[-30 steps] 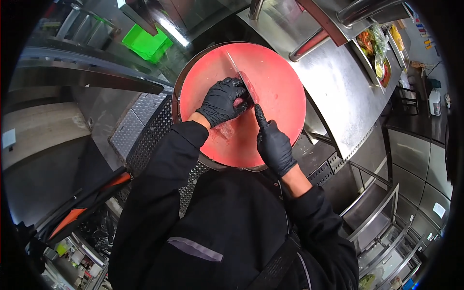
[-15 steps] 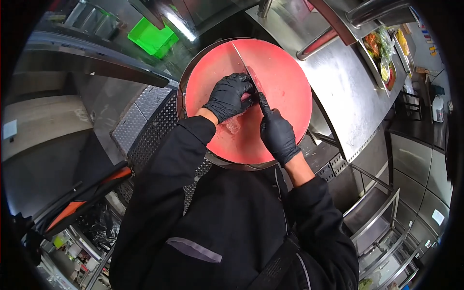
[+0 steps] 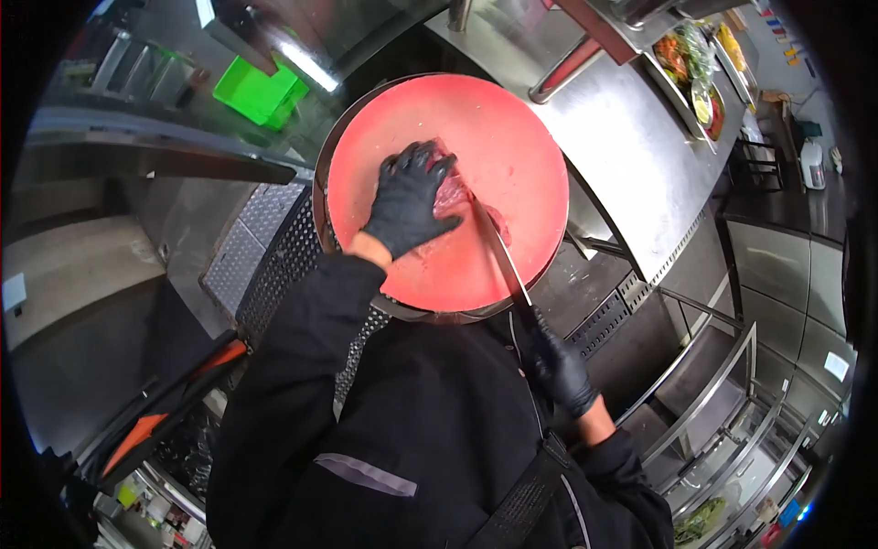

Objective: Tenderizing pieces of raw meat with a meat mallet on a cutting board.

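Note:
A piece of raw red meat [image 3: 451, 195] lies on a round pink cutting board [image 3: 393, 110]. My left hand [image 3: 405, 199], in a black glove, holds it from the left, with thumb and fingers apart around its edge. In my right hand [image 3: 560, 368], also gloved in black, is the handle of a long kitchen knife [image 3: 501, 260]. Its blade slants across the board's right half, the tip close to the meat. Just right of the blade lies a smaller cut piece of meat [image 3: 497, 221]. My left palm covers part of the larger piece.
To the right stands a steel counter [image 3: 631, 174], with a tray of vegetables [image 3: 681, 69] at its far end. A green plastic bin [image 3: 261, 91] sits at the far left. Metal racks [image 3: 704, 403] occupy the lower right.
My right hand has drawn the knife back toward me and right, past the board's near edge. My left hand's fingers have spread on the meat, and a cut piece now lies separate.

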Demonstrator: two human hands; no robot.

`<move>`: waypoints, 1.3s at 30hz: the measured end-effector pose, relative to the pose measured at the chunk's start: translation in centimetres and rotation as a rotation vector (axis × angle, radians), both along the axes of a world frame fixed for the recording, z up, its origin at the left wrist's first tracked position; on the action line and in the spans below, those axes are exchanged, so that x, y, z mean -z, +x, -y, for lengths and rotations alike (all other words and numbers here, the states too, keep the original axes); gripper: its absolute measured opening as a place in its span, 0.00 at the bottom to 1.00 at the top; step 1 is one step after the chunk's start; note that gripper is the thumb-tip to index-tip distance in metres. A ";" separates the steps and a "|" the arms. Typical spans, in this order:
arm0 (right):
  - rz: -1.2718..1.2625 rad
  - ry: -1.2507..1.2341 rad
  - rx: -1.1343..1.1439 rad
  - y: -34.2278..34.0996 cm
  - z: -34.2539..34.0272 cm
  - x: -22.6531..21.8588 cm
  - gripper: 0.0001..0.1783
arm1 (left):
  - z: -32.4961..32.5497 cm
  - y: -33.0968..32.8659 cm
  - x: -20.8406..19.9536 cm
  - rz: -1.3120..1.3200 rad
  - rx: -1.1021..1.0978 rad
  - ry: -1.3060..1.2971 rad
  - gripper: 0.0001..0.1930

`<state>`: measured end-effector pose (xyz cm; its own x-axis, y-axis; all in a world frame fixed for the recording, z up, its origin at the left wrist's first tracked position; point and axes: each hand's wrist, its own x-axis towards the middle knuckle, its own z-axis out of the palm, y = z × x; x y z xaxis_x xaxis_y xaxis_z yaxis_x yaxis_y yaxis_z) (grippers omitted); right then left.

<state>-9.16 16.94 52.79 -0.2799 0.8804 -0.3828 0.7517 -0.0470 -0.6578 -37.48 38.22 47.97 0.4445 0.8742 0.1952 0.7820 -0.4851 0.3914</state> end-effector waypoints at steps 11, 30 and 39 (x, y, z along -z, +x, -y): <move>-0.915 -0.490 0.625 0.7 -4.0 -1.5 0.34 | -7.4 -6.3 0.4 -0.096 -0.048 -0.136 0.38; 0.214 0.432 0.553 15.5 -7.1 6.4 0.24 | -6.9 7.5 -0.6 -0.369 -0.127 -0.061 0.25; -0.379 0.181 0.564 7.2 -16.9 4.1 0.21 | -0.9 6.1 -4.8 0.818 0.132 -0.914 0.13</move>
